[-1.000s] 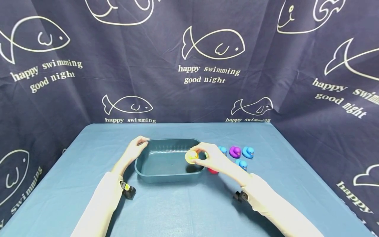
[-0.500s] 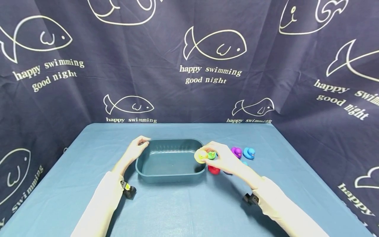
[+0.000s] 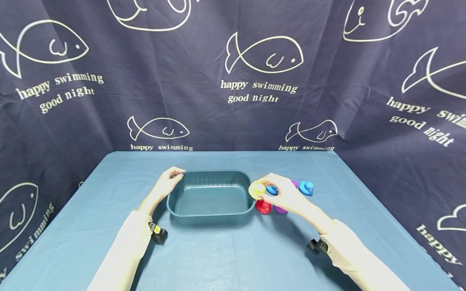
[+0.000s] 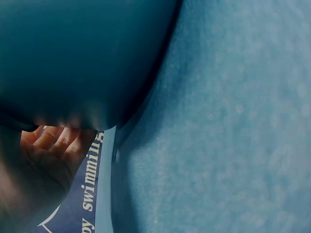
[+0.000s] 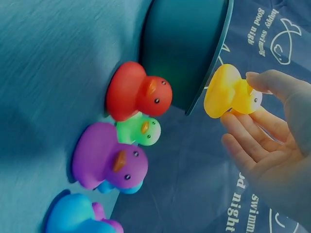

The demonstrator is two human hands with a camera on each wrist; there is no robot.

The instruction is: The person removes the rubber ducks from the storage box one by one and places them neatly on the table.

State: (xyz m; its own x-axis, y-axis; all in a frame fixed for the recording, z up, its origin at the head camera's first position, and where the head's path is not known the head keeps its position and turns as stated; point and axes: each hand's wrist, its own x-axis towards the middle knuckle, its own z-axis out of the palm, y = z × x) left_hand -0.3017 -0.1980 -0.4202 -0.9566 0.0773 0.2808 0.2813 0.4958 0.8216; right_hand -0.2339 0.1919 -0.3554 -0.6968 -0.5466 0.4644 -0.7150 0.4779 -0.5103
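Note:
My right hand [image 3: 282, 193] pinches a yellow rubber duck [image 5: 225, 92] by its head, between thumb and fingertips. The duck is held in the air by the right end of a dark teal plastic basin [image 3: 211, 219]. At the basin's far left corner my left hand [image 3: 168, 181] grips the rim. In the left wrist view its fingers [image 4: 65, 141] go behind the basin wall, so their tips are hidden. Under and beside the right hand stand a red duck [image 5: 129, 92], a green duck [image 5: 136, 129] and a purple duck [image 5: 97, 158].
Blue ducks, one at the right [image 3: 306, 188] and one nearer in the right wrist view [image 5: 73, 216], stand on the blue tablecloth [image 3: 204, 258]. Another purple duck [image 3: 294, 184] is partly covered by the right hand. A dark fish-print curtain [image 3: 204, 101] hangs behind the table.
My right hand, with the yellow duck, has moved right from over the basin's inside to its right rim. The left hand stays on the basin.

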